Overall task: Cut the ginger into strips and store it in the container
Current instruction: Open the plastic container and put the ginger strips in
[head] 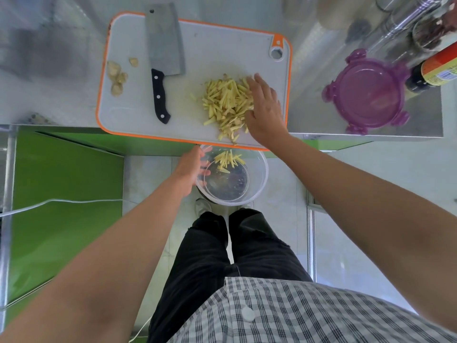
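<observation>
On the cutting board point(197, 58), ginger strips point(226, 103) lie against the flat, released right hand point(265, 110); left hand point(191, 169) grasps the clear container point(257, 177) below the desk point(309, 95) edge, fingers partly hidden behind it

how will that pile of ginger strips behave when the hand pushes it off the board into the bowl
The ginger strips are loose, thin pieces, so they will likely scatter rather than slide as one mass. They look light and possibly moist; some may cling to the cutting board or right hand. A few could miss the container.
</observation>
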